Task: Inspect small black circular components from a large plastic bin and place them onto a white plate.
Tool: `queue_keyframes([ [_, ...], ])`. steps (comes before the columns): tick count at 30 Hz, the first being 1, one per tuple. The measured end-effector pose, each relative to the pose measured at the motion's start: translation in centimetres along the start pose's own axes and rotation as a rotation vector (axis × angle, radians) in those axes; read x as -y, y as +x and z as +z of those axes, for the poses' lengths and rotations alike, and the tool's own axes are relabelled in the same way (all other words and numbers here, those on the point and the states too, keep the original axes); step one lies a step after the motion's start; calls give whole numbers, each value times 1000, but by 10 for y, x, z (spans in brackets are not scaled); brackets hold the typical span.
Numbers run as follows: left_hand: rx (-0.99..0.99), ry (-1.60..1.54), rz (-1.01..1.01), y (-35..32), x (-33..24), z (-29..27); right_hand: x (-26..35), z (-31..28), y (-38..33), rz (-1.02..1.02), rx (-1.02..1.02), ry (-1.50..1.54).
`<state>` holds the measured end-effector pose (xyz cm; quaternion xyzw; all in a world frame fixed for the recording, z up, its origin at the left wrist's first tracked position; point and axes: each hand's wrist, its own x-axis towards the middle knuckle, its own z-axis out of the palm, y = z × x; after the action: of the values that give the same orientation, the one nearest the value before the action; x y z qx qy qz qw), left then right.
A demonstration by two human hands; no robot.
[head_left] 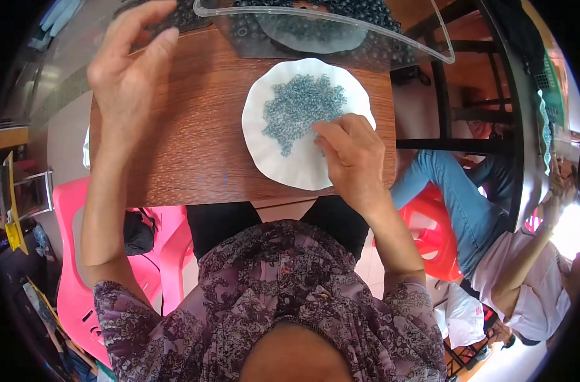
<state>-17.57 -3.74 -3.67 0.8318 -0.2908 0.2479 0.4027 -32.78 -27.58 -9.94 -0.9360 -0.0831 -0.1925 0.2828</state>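
Grey-blue rings [302,105]: heaped on the white scalloped plate [296,170].
Left hand [121,79]: thumb and index finger spread apart, near the clear plastic bin [258,10].
Right hand [356,159]: thumb and index tips close together over the plate; whether they pinch a ring, cannot tell.

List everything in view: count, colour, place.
Table: one, brown, centre
Plate: one, white, on table
Pieces: many, bluish, on plate
Bin: at least one, clear, beyond plate
Rings: many, dark, in bin
Chair: one, pink, lower left
Bag: one, black, on chair
Stool: one, red, right
Person: one, palely dressed, right
Sack: one, white, lower right
Trousers: pair, black, below table
Shirt: one, purple patterned, bottom
Left hand: one, bare, upper left
Right hand: one, bare, at plate
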Motion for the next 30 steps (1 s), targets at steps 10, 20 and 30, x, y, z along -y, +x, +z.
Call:
queue_keyframes([
  [10,63,-200,-59,-38,-9,12,0,2,8,-106,87,-213],
  [20,109,-228,-92,-45,-18,13,-2,-7,-1,-23,89,-67],
  [30,127,-203,-112,-50,-20,9,1,-9,2,-50,45,-174],
])
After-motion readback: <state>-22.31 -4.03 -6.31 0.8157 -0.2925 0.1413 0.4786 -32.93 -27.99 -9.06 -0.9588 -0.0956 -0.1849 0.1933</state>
